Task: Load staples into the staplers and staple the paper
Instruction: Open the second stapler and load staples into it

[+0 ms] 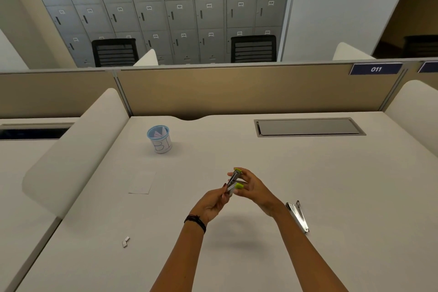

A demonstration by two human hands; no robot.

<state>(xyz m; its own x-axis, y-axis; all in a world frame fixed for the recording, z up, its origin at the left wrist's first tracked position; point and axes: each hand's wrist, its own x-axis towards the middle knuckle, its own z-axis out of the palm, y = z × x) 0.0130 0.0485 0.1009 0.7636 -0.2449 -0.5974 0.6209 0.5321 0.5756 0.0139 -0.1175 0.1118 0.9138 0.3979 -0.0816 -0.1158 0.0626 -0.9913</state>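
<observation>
Desk (pixel 308 173), sign (pixel 376 69) "011" | cup (pixel 159 139) "B1" | left hand (pixel 213 204), right hand (pixel 253 187) grip green stapler (pixel 234 181)

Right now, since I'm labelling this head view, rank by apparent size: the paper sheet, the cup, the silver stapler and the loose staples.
1. The paper sheet and the cup: about alike, unranked.
2. The silver stapler: slimmer, though nearer the camera.
3. The loose staples: clearly smallest.

Bright, even overhead light, one soft fuzzy shadow on the desk (pixel 331 173), fisheye bending at edges, slightly blurry.
</observation>
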